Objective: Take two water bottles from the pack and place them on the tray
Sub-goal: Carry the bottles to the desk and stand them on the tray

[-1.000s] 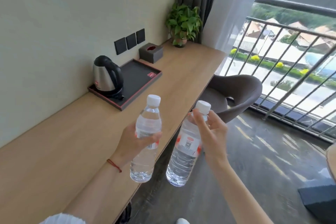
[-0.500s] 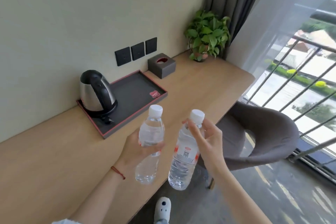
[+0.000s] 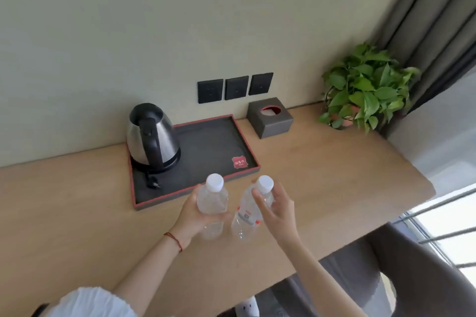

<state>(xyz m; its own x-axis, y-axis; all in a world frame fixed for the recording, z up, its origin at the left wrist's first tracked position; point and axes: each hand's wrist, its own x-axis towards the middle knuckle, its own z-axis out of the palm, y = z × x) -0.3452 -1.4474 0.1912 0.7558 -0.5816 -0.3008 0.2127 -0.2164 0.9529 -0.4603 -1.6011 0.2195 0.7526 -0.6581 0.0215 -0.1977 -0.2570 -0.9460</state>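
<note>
Two clear water bottles with white caps hang upright over the wooden counter, just in front of the tray's near edge. My left hand (image 3: 192, 217) grips the left bottle (image 3: 212, 199) around its middle. My right hand (image 3: 277, 210) holds the right bottle (image 3: 247, 213), which carries a red and white label, near its neck. The dark tray (image 3: 213, 147) with a red rim lies flat against the wall. A red sticker marks the tray's right part. The bottle pack is out of sight.
A steel kettle (image 3: 152, 136) with a black handle stands on the tray's left part, its plug lying beside it. To the right are a grey tissue box (image 3: 270, 118) and a potted plant (image 3: 365, 90). A grey chair (image 3: 386, 278) sits below the counter edge.
My view has swung left and down onto the counter. Both hands have carried the bottles forward, from beyond the counter's front edge to just before the tray.
</note>
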